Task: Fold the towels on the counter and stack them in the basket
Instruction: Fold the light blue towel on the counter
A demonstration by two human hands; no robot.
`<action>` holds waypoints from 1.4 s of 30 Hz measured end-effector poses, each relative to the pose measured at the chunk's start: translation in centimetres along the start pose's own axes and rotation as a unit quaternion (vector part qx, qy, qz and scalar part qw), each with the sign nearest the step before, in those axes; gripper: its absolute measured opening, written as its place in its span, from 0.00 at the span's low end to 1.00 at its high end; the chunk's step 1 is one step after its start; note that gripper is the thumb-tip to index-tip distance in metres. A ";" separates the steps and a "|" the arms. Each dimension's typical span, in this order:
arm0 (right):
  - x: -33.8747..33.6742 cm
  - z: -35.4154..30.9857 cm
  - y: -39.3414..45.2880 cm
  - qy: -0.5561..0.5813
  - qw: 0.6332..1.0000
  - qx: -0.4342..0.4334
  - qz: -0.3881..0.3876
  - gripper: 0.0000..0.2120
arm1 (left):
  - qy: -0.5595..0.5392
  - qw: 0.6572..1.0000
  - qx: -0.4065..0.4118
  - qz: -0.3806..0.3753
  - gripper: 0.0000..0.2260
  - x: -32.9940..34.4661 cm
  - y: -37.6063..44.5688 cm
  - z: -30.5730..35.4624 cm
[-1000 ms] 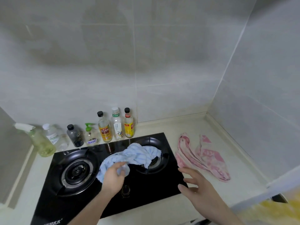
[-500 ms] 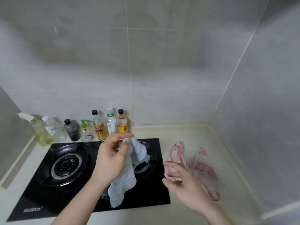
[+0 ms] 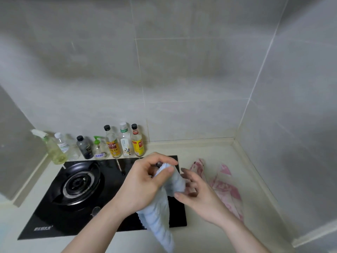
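Our left hand (image 3: 145, 181) pinches the limp blue towel (image 3: 160, 214) at its corner; our right hand (image 3: 198, 192), at 3 o'clock, is spread, touching it.

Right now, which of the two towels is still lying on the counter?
The pink towel, crumpled on the counter to the right of the stove. The blue towel is off the surface, hanging from the left hand.

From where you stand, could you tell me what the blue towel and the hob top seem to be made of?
The blue towel looks like soft terry or microfibre: matt, ribbed pile, hanging limp from the left hand. The hob top looks like black tempered glass: glossy, flat, reflecting the bottles behind it, though it could be enamel.
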State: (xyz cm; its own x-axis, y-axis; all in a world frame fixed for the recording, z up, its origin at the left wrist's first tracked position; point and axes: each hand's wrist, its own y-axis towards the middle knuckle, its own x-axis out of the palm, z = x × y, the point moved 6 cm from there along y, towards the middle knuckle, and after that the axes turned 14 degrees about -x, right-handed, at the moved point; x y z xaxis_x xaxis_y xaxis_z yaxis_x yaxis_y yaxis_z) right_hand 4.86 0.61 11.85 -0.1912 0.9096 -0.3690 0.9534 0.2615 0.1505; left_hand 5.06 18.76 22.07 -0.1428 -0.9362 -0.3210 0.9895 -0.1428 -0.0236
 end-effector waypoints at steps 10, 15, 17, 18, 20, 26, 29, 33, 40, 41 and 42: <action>4.4 -2.8 -1.6 0.028 0.999 -0.015 0.003 0.10 | -0.033 0.999 0.038 -0.012 0.08 -3.6 -3.5 0.4; 7.8 -4.5 -2.5 0.051 0.998 -0.039 -0.021 0.18 | -0.037 0.998 0.051 -0.002 0.09 -5.4 -4.9 0.8; 8.3 -5.2 -2.5 0.064 0.997 -0.034 0.000 0.16 | -0.034 0.998 0.058 -0.003 0.08 -6.2 -5.3 1.2; 8.0 -5.5 -2.3 0.070 0.997 -0.030 0.021 0.11 | -0.026 0.998 0.061 -0.001 0.07 -6.7 -5.5 1.4; 7.2 -6.0 -1.7 0.058 0.996 -0.043 0.047 0.04 | 0.007 0.998 0.067 0.017 0.07 -8.2 -5.8 1.4; 4.0 -8.3 -0.3 0.027 0.993 -0.110 0.015 0.14 | 0.003 0.997 0.000 0.073 0.13 -12.3 -6.0 -0.6; 3.5 -9.3 0.0 0.065 0.991 -0.113 -0.032 0.13 | -0.032 0.998 -0.002 0.057 0.14 -11.9 -5.8 -0.2; 4.4 -11.2 0.3 0.094 0.986 -0.105 -0.086 0.17 | -0.023 0.999 0.042 0.008 0.13 -9.3 -5.5 2.3; 1.1 -11.0 0.4 0.049 0.995 -0.082 -0.026 0.07 | 0.205 0.977 0.064 0.008 0.22 -8.3 -5.6 2.3; 0.8 -11.0 0.3 0.049 0.994 -0.095 -0.015 0.04 | 0.243 0.968 0.057 -0.001 0.22 -8.1 -5.7 1.6; 0.6 -10.9 0.1 0.040 0.993 -0.108 -0.006 0.05 | 0.274 0.960 0.049 -0.010 0.21 -7.9 -5.8 0.8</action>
State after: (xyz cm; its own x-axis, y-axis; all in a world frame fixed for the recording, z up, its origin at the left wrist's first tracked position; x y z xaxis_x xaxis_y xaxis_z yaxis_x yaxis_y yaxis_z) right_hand 2.34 4.69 21.65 -0.2287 0.9267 -0.2983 0.8807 0.3275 0.3423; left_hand 0.45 26.68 25.53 -0.1011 -0.6266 -0.7728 0.9760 -0.2130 0.0450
